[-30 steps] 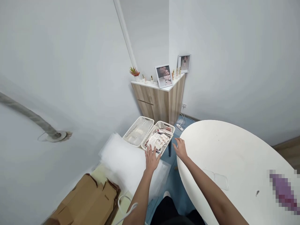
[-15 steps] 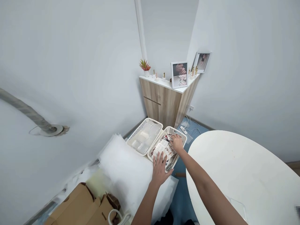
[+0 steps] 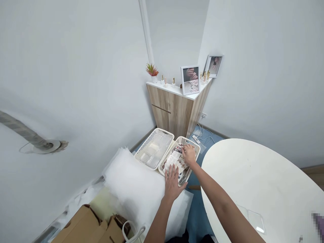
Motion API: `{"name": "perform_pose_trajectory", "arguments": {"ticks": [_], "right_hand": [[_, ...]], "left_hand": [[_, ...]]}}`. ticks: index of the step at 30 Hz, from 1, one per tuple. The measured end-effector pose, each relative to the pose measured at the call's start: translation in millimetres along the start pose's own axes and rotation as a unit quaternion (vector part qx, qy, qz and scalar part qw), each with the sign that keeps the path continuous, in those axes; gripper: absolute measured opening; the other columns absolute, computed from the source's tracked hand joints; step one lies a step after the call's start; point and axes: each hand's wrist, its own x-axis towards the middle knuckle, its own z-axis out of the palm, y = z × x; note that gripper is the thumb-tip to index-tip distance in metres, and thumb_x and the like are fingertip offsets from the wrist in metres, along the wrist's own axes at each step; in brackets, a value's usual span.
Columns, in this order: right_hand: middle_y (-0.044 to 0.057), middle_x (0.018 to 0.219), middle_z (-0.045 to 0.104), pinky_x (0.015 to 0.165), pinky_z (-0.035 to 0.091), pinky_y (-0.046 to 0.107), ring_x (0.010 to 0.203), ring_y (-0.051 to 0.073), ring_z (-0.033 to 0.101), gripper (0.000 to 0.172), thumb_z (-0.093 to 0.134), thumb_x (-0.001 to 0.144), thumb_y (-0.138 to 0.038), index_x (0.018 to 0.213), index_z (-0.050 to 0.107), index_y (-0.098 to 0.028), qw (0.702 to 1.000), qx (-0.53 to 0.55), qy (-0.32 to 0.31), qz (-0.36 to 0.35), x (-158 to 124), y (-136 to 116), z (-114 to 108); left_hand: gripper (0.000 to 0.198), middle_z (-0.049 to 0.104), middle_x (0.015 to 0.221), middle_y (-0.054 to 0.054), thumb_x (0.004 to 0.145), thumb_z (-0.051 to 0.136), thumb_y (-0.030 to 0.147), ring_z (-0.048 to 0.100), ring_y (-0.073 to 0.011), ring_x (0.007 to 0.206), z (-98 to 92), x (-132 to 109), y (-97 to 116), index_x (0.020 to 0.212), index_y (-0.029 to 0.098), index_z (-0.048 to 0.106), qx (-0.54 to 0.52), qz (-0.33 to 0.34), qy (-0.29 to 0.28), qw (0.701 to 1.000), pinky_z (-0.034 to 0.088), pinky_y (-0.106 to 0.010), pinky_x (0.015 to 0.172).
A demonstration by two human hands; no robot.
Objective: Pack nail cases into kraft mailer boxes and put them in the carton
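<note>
Two white perforated baskets stand side by side on the floor. The right basket (image 3: 196,146) is filled with printed cards and packets (image 3: 174,158). My left hand (image 3: 172,184) lies flat with fingers spread on the near end of that basket. My right hand (image 3: 189,154) reaches into its far end, fingers curled down onto the packets; whether it grips one is unclear. The left basket (image 3: 144,149) holds clear plastic pieces.
A pile of white foam sheets (image 3: 134,182) lies left of my left arm, with an open cardboard box (image 3: 86,226) nearer. A round white table (image 3: 255,182) is on the right with a clear plastic case (image 3: 254,221). A wooden cabinet (image 3: 174,108) with frames stands in the corner.
My right hand has moved from the table edge into the far end of the right basket. My left hand has stayed on the basket's near end. The view has shifted slightly.
</note>
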Motion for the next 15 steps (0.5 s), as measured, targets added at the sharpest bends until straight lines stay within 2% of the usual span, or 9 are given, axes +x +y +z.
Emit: {"name": "perform_pose_trajectory", "arguments": {"ticks": [4, 7, 11, 15], "right_hand": [[0.006, 0.088, 0.070, 0.077, 0.046, 0.032, 0.080, 0.020, 0.063, 0.020, 0.045, 0.087, -0.031, 0.087, 0.063, -0.021, 0.977, 0.191, 0.013, 0.093, -18.9, -0.9, -17.1], [0.003, 0.076, 0.069, 0.070, 0.048, 0.030, 0.070, 0.019, 0.063, 0.020, 0.051, 0.082, -0.038, 0.083, 0.062, -0.022, 0.954, 0.278, 0.006, 0.113, -37.2, 7.9, -33.7], [0.001, 0.068, 0.067, 0.064, 0.049, 0.029, 0.065, 0.018, 0.063, 0.024, 0.059, 0.075, -0.045, 0.078, 0.061, -0.021, 0.916, 0.372, -0.005, 0.149, -63.4, 26.9, -60.0], [0.001, 0.065, 0.066, 0.063, 0.050, 0.029, 0.063, 0.017, 0.063, 0.026, 0.064, 0.072, -0.046, 0.077, 0.062, -0.020, 0.888, 0.424, -0.021, 0.176, -93.6, 48.4, -91.5]], "left_hand": [[0.088, 0.016, 0.161, -0.011, 0.079, 0.064, 0.054, 0.005, -0.0326, 0.149, -8.0, 11.1, 9.0, 0.151, 0.022, 0.026, -0.008, -0.011, 0.029, 0.999, 0.001, -0.055, 0.119], [0.083, 0.015, 0.161, -0.011, 0.084, 0.059, 0.047, 0.005, -0.0305, 0.149, -16.0, 28.3, 22.2, 0.152, 0.021, 0.020, 0.025, 0.018, 0.041, 0.999, 0.006, -0.053, 0.119], [0.073, 0.026, 0.159, -0.010, 0.084, 0.059, 0.040, 0.014, -0.0303, 0.148, -15.9, 50.6, 45.5, 0.149, 0.022, 0.030, 0.034, 0.067, -0.002, 0.997, 0.012, -0.053, 0.119], [0.065, 0.039, 0.152, -0.009, 0.082, 0.062, 0.035, 0.025, -0.0286, 0.145, 1.5, 56.2, 72.1, 0.143, 0.024, 0.041, 0.002, 0.113, -0.068, 0.991, 0.012, -0.050, 0.120]]}}
